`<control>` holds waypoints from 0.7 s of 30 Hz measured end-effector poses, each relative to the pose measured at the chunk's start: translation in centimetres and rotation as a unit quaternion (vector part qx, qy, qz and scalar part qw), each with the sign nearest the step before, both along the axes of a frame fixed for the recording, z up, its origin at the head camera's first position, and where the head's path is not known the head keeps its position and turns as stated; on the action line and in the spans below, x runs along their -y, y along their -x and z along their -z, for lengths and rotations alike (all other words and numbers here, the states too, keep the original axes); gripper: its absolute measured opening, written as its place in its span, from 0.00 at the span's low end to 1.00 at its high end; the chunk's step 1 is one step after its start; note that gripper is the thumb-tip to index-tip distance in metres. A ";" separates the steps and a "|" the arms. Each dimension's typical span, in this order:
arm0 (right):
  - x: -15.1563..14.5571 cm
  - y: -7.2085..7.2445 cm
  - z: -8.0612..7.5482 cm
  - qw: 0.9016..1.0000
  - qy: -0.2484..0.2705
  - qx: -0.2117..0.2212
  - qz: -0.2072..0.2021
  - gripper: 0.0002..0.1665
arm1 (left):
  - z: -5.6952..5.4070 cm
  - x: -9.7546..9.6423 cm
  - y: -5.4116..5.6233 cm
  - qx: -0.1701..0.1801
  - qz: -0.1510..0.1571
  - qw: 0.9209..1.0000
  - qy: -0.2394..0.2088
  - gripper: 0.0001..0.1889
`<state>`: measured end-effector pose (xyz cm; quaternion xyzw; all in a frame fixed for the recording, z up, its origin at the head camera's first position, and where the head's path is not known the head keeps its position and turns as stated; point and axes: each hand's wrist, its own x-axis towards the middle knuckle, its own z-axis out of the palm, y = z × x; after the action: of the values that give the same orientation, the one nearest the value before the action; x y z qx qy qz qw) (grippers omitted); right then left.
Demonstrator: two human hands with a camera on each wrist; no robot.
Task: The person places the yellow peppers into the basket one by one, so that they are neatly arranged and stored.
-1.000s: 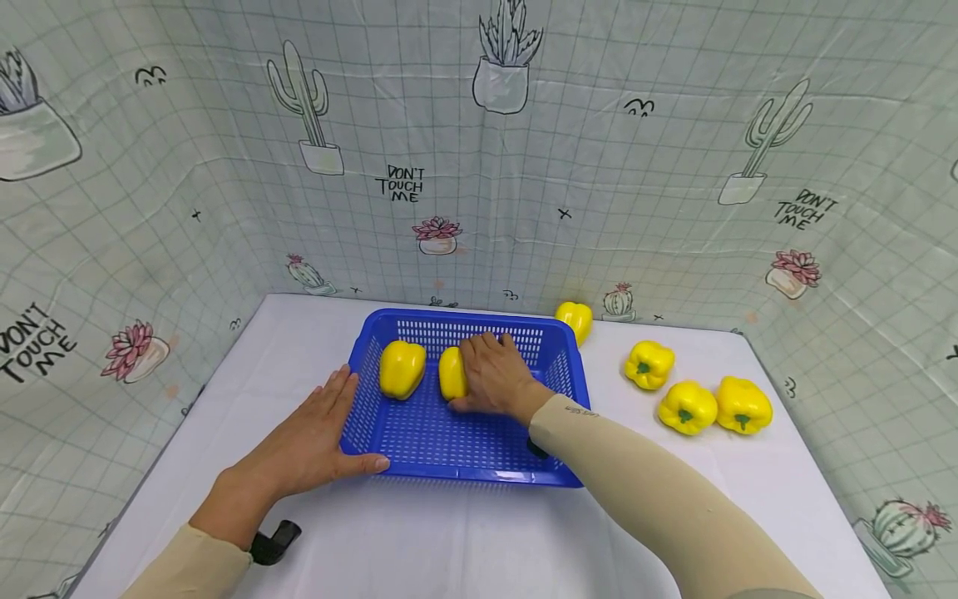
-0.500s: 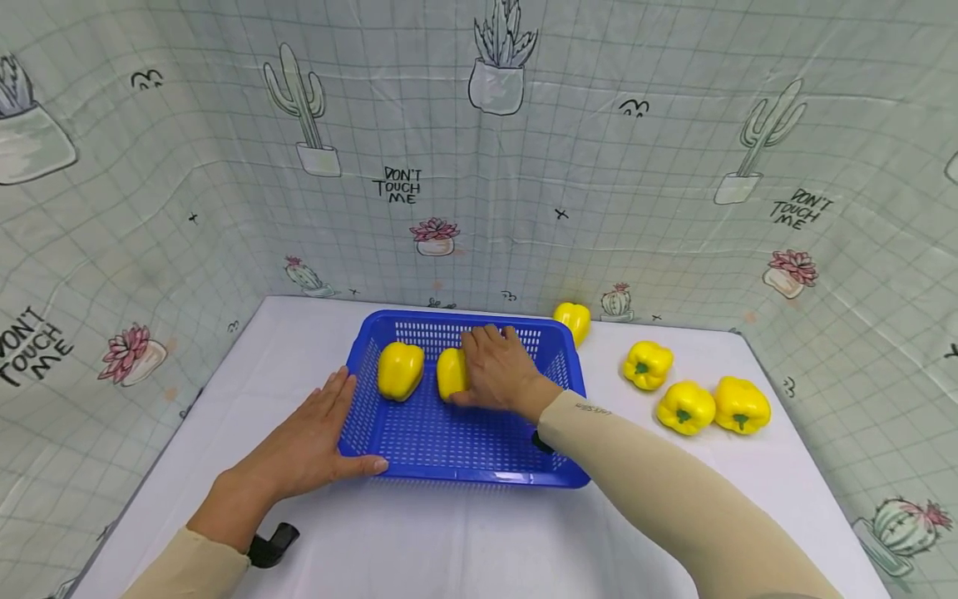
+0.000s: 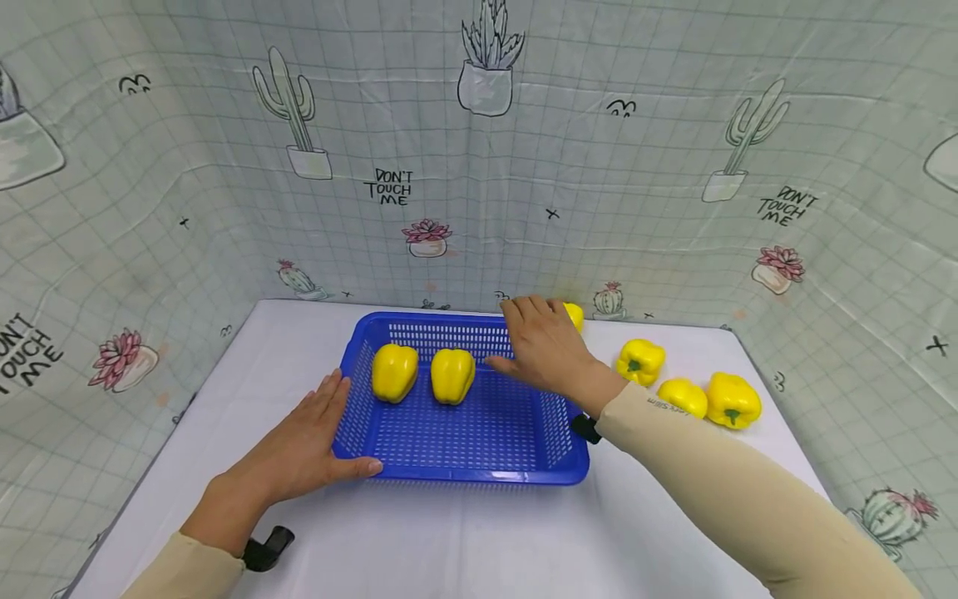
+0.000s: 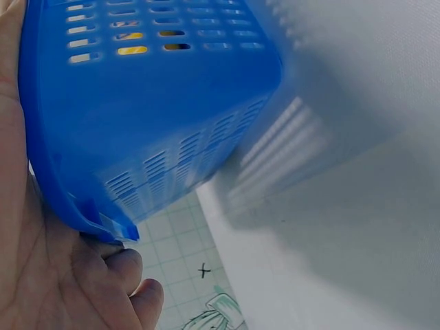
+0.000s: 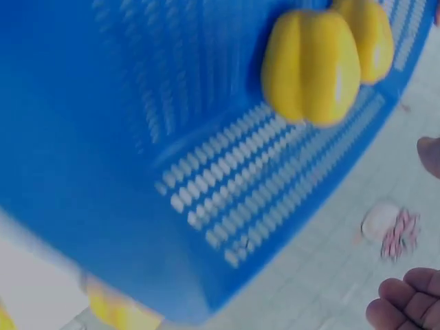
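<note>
A blue plastic basket [image 3: 479,476] with slotted walls stands on the white table. Two yellow bell peppers lie in its left half: one pepper [image 3: 394,373] by the left wall, the other pepper [image 3: 452,376] beside it, with a gap between. My left hand [image 3: 299,441] rests on the basket's left rim, fingers extended, thumb over the front-left corner. In the left wrist view its palm lies along the basket rim [image 4: 38,158]. My right hand [image 3: 546,345] is over the basket's right side, holding nothing, thumb apart from the fingers. The right wrist view shows its fingers [image 5: 412,302] away from the peppers.
To the right of the basket are several more yellow bell peppers: a pepper [image 3: 640,360], a partly covered pepper [image 3: 683,398] and a pepper [image 3: 733,400]. Another pepper [image 3: 575,315] sits behind the basket's back-right corner, partly behind my right hand. A patterned cloth [image 3: 479,183] hangs behind the table.
My right hand has let go of the second pepper, which stays in the basket, and has moved right and up. My left hand keeps its place on the rim.
</note>
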<state>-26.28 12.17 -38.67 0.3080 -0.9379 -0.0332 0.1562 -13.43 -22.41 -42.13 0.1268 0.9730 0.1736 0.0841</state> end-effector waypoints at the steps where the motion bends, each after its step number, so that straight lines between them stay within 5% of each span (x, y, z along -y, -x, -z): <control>1: -0.4 0.0 -0.3 1.000 0.003 -0.003 0.003 0.49 | 0.0 0.0 0.0 0.001 -0.002 1.000 0.000 0.71; 12: -8.7 0.3 -1.9 0.997 0.039 -0.019 0.062 0.45 | 0.1 0.0 0.0 0.004 -0.001 1.000 -0.001 0.70; 21: -16.6 -1.3 0.0 0.990 0.001 0.049 0.135 0.42 | -0.1 0.0 0.0 0.008 0.002 1.000 0.005 0.70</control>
<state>-25.01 28.73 -38.64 0.1800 -0.9773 -0.0377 0.1050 -13.42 -22.38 -42.07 0.1265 0.9728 0.1701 0.0930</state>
